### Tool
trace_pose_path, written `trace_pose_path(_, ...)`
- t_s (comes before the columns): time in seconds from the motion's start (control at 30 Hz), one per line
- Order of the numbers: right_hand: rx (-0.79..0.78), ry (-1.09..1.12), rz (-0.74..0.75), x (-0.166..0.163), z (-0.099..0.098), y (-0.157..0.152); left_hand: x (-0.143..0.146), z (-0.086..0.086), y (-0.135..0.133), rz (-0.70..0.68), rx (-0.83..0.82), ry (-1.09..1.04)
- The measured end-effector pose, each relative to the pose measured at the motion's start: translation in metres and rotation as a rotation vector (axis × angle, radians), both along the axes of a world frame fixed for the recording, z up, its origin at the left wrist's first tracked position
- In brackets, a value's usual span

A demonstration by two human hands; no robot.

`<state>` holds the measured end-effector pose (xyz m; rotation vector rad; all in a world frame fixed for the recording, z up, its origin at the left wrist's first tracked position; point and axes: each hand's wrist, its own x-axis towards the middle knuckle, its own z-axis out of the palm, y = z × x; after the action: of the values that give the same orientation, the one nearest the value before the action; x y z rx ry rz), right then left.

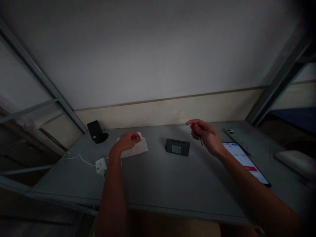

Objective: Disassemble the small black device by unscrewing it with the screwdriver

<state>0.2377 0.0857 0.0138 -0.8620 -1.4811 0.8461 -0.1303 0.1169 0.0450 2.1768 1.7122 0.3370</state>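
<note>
Over a pale cloth or tissue (138, 148) at the left of the desk is my left hand (128, 141), its fingers curled in towards the thumb. What lies between those fingertips, if anything, is too small and dark to make out. My right hand (205, 134) hovers right of a dark grey box (177, 147) with a slotted top and a green label. Its index finger points left while the other fingers fold around a thin stick-like thing (201, 142), whose lower end shows beneath them. Neither hand touches the box.
A black stand (95, 131) is at the back left. Nearer lies a white charger (100, 165) with a cable. On the right are a lit phone (244, 161), a second phone (230, 132) and a pale blurred object (298, 162). Metal posts (276, 89) flank the desk; a wall is behind.
</note>
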Motion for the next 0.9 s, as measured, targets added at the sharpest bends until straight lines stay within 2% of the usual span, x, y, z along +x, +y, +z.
trace_pose_path(0.13, -0.002, -0.502, 0.129, -0.007, -0.008, -0.005, 0.051, -0.016, -0.007, -0.288, 0.001, -0.348)
trace_pose_path(0.27, 0.02, -0.703, 0.172, -0.01, -0.024, 0.001, 0.092, -0.046, -0.004, -0.456, -0.118, -0.562)
trace_pose_path(0.33, 0.016, -0.726, 0.153, -0.007, -0.029, 0.006, 0.098, -0.058, 0.001, -0.447, -0.152, -0.611)
trace_pose_path(0.43, -0.011, -0.718, 0.118, 0.001, -0.031, 0.013, 0.095, -0.066, 0.007, -0.382, -0.064, -0.58)
trace_pose_path(0.57, -0.056, -0.718, 0.073, 0.01, -0.029, 0.017, 0.095, -0.067, 0.005, -0.347, 0.06, -0.529)
trace_pose_path(0.73, -0.042, -0.718, -0.005, 0.013, -0.03, 0.02, 0.105, -0.068, -0.003, -0.388, 0.134, -0.481)
trace_pose_path(0.9, -0.082, -0.735, -0.041, 0.019, -0.03, 0.022, 0.1, -0.067, 0.003, -0.371, 0.221, -0.404)
